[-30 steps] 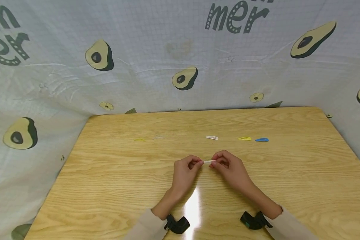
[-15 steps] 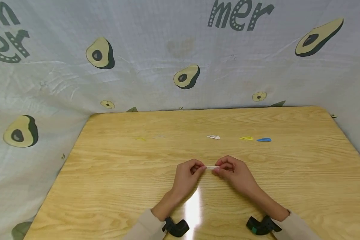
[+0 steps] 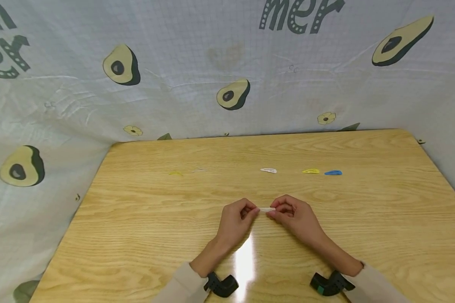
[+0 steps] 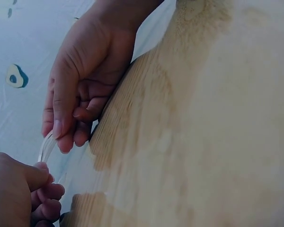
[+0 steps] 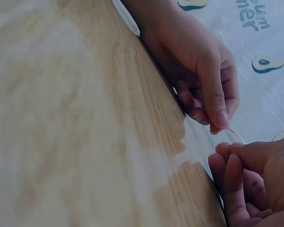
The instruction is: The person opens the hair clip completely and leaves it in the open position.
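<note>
A thin, whitish, slightly curved strip [image 3: 266, 209] spans the short gap between my two hands above the table. Fine lines run along it; its exact kind is unclear, and both ends are hidden by fingers. My left hand [image 3: 236, 221] pinches the left end between thumb and index finger. The other end is pinched by my right hand [image 3: 297, 219] in the same manner. Seen in the left wrist view, the strip [image 4: 46, 147] looks partly see-through and bowed. Beyond the hands lie a white hair clip [image 3: 268, 170], a yellow hair clip [image 3: 311, 171] and a blue hair clip [image 3: 333, 172].
Left of the hair clips, a thin yellow piece [image 3: 175, 173] and a faint whitish piece [image 3: 199, 170] lie on the wooden table [image 3: 136, 235]. An avocado-print cloth [image 3: 182, 92] hangs behind and at the sides. Black cameras sit on both wrists.
Both hands keep their pinch on the whitish strip. They came slightly nearer the body and then stayed nearly still. The head view has shifted a little.
</note>
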`<state>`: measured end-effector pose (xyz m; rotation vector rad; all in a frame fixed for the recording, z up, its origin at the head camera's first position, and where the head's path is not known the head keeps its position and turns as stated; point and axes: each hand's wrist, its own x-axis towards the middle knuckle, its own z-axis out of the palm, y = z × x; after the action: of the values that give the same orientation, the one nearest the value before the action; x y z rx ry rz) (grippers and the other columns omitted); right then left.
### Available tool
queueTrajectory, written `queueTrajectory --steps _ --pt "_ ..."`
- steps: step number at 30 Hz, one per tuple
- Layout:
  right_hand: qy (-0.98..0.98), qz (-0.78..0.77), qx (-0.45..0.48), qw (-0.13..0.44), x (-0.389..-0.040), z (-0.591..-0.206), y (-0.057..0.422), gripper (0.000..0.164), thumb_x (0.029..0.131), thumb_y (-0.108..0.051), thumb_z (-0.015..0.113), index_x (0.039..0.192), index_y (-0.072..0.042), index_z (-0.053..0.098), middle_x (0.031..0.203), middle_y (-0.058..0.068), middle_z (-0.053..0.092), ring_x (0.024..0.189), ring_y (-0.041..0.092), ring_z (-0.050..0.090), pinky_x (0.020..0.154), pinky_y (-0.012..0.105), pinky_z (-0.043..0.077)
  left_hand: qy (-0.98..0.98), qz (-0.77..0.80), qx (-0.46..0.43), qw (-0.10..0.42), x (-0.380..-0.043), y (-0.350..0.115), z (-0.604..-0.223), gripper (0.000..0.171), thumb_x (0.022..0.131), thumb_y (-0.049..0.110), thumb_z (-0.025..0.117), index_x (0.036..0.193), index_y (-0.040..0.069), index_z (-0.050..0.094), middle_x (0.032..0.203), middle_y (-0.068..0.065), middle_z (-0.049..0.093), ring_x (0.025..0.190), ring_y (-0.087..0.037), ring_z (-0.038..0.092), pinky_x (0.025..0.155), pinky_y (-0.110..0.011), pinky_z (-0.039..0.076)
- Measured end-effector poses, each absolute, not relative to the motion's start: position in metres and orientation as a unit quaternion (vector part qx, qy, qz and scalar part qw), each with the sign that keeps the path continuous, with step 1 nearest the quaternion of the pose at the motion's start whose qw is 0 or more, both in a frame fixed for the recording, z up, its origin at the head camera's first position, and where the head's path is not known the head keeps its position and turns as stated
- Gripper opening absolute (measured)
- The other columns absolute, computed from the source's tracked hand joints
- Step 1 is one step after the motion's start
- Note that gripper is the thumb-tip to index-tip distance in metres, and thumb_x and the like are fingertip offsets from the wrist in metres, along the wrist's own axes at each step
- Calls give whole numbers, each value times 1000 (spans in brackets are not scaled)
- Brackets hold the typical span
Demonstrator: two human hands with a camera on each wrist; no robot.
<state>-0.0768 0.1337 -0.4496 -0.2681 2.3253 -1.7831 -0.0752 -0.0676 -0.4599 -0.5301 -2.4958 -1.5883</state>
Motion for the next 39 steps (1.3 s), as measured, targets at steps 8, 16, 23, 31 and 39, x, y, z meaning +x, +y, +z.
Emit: queueTrajectory --steps 8,16,23,31,39 --pt "792 -600 -73 85 -75 -448 131 24 84 -24 75 97 -8 64 80 3 70 64 17 64 57 25 49 -832 -521 -182 66 -74 -68 -458 7 88 5 69 81 7 66 60 6 53 48 -3 40 44 -19 37" --pt "806 -583 -59 81 -71 -434 127 15 86 -9 72 96 -2 65 80 11 70 66 23 65 58 25 49 -832 -515 -192 72 -74 -68 -458 9 88 6 69 80 8 65 57 7 47 48 0 37 44 -18 34" --pt "803 -588 -61 73 -72 -441 128 21 84 -21 76 94 -5 65 78 3 70 65 17 65 57 24 50 -840 -496 -203 84 -75 -68 -459 12 87 5 70 77 8 63 57 7 46 49 0 36 45 -17 32" --pt "806 -585 -75 50 -72 -447 128 19 83 -21 76 90 -7 66 74 0 70 62 15 65 55 25 50 -849 -482 -200 82 -74 -68 -460 13 86 5 70 77 9 62 57 9 44 50 0 35 45 -17 32" --pt "808 -583 -80 39 -71 -447 128 16 83 -18 76 90 -8 66 74 0 69 63 15 65 55 25 50 -848 -480 -207 85 -74 -68 -459 13 87 4 69 77 9 62 58 8 45 50 0 36 45 -16 31"
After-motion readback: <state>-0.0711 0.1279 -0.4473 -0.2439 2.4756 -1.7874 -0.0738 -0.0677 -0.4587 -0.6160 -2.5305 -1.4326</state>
